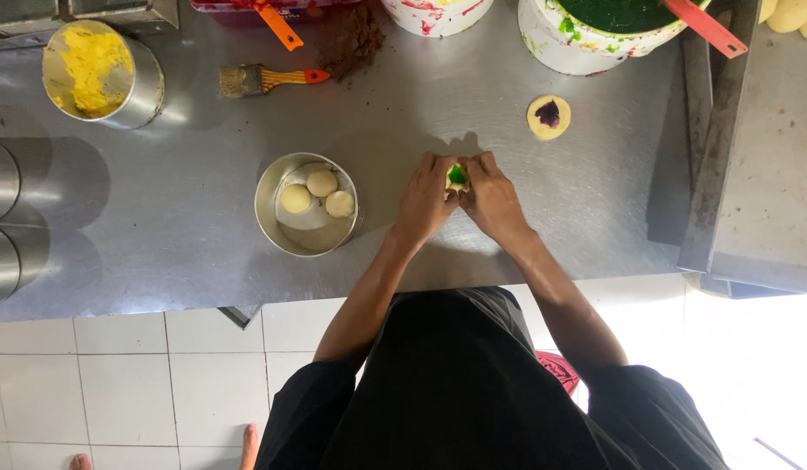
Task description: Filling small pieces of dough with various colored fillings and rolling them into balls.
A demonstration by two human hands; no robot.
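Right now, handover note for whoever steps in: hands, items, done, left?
Left hand and right hand: both pinch one dough piece with green filling over the steel table.
Round tin left of the hands holds three dough balls.
Flat dough disc with purple filling lies open, up right.
Green paste tub at the far edge.
Done: three balls. Left: close this piece, then the purple disc.

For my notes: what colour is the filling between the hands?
Bright green filling, head view.
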